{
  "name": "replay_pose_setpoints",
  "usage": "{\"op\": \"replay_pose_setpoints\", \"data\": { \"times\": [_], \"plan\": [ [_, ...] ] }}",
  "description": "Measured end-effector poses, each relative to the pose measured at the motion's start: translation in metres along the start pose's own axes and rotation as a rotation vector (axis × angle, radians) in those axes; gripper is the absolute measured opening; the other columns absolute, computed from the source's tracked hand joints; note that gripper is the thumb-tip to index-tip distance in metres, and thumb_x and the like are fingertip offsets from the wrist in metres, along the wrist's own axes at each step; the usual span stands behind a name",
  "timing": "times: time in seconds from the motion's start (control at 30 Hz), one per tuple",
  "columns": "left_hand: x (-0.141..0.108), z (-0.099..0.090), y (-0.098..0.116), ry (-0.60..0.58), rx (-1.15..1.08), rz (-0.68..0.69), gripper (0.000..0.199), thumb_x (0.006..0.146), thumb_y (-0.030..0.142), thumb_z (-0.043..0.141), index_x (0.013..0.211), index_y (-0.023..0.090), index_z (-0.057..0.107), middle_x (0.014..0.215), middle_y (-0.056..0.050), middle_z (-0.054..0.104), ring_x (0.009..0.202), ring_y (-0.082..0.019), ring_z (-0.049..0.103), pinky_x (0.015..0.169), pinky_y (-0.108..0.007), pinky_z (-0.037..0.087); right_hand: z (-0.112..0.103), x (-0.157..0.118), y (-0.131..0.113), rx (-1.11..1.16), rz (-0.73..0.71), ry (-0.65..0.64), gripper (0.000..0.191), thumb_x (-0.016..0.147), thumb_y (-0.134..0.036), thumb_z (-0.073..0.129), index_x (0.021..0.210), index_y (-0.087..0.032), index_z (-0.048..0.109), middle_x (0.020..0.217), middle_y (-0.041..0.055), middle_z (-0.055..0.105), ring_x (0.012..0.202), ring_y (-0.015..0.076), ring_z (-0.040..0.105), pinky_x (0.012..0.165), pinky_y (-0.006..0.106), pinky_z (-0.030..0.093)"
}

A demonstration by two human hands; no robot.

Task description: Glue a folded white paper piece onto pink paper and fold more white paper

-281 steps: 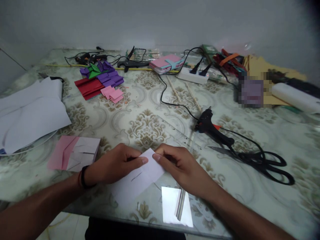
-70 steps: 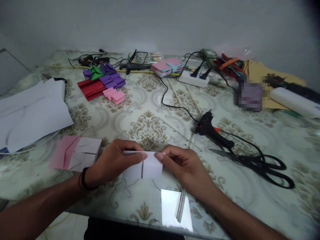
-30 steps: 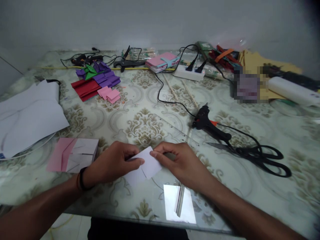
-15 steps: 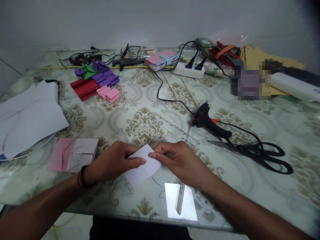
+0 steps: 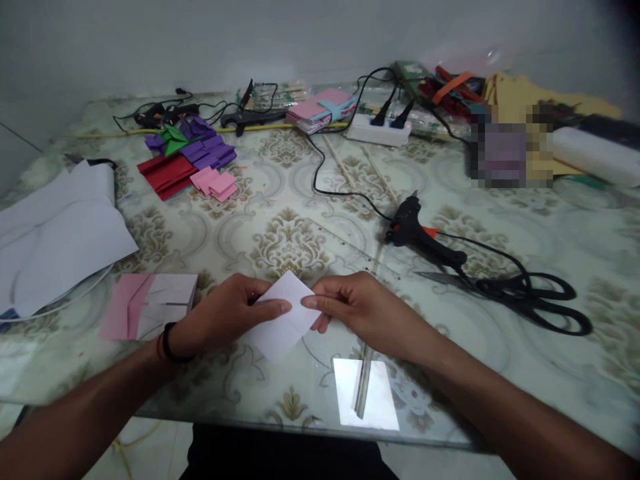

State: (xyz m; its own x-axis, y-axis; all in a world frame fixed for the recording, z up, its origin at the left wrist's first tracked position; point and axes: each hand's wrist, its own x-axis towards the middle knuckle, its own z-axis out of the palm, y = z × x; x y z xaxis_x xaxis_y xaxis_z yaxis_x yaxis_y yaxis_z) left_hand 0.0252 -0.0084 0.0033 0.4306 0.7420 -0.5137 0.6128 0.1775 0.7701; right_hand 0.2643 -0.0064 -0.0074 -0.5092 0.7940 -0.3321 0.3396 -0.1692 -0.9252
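Note:
A folded white sheet of paper [image 5: 284, 328] hangs between my hands, one corner pointing away from me. My left hand [image 5: 239, 308] pinches its left side, thumb flat on top and fingers hidden behind. On the opposite side my right hand [image 5: 347, 305] grips the right corner between thumb and fingers. Left of my left wrist lies folded pink and white paper [image 5: 165, 308]. In front of my right forearm a thin stick [image 5: 363, 387] lies on the table, over a bright white patch that may be paper or a reflection.
A black glue gun [image 5: 420, 233] and black-handled scissors [image 5: 525, 293] lie to the right, near a clear ruler [image 5: 353, 250]. White sheets [image 5: 55, 233] cover the left side. Purple folded paper [image 5: 207, 152], red paper [image 5: 167, 175] and a white power strip [image 5: 379, 130] sit farther back.
The paper has been raised slightly and its face shows more fully, with the far corner higher. Both hands keep their hold; the right fingers now show below the paper's edge.

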Motion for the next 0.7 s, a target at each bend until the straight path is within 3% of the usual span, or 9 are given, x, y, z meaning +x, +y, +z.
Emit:
{"op": "replay_pose_setpoints", "data": {
  "times": [0.17, 0.33, 0.5, 0.7],
  "plan": [
    [-0.0012, 0.0011, -0.0003, 0.037, -0.036, 0.017, 0.046, 0.093, 0.056, 0.060, 0.086, 0.014, 0.076, 0.066, 0.000, 0.059, 0.057, -0.010, 0.047, 0.048, -0.020, 0.029, -0.0012, 0.0003, 0.0003, 0.041, -0.013, 0.019, 0.035, 0.090, -0.051, 0.072, 0.076, -0.019, 0.074, 0.070, 0.0020, 0.077, 0.065, 0.0149, 0.068, 0.061, 0.026, 0.048],
    [-0.0042, 0.0026, 0.0028, 0.134, -0.062, 0.041, 0.047, 0.093, 0.058, 0.061, 0.086, 0.014, 0.076, 0.066, 0.000, 0.060, 0.057, -0.011, 0.047, 0.048, -0.020, 0.030, 0.0003, 0.0002, -0.0012, 0.157, 0.022, -0.058, 0.036, 0.084, -0.051, 0.079, 0.072, -0.018, 0.072, 0.069, 0.0020, 0.076, 0.062, 0.0136, 0.068, 0.061, 0.025, 0.052],
    [-0.0032, 0.0031, 0.0023, 0.124, -0.096, 0.048, 0.046, 0.093, 0.057, 0.061, 0.088, 0.014, 0.076, 0.066, 0.001, 0.058, 0.057, -0.010, 0.046, 0.049, -0.021, 0.030, 0.0034, -0.0005, -0.0045, 0.204, 0.068, -0.021, 0.040, 0.078, -0.054, 0.083, 0.067, -0.019, 0.068, 0.063, 0.0007, 0.073, 0.056, 0.0133, 0.066, 0.057, 0.026, 0.051],
    [-0.0039, 0.0032, -0.0005, 0.194, -0.122, 0.065, 0.051, 0.092, 0.062, 0.062, 0.081, 0.013, 0.071, 0.067, 0.001, 0.057, 0.059, -0.010, 0.046, 0.049, -0.021, 0.031, 0.0042, -0.0025, -0.0033, 0.164, 0.026, -0.013, 0.037, 0.083, -0.052, 0.079, 0.072, -0.017, 0.074, 0.066, 0.0025, 0.074, 0.060, 0.0130, 0.065, 0.057, 0.025, 0.045]
  ]
}}
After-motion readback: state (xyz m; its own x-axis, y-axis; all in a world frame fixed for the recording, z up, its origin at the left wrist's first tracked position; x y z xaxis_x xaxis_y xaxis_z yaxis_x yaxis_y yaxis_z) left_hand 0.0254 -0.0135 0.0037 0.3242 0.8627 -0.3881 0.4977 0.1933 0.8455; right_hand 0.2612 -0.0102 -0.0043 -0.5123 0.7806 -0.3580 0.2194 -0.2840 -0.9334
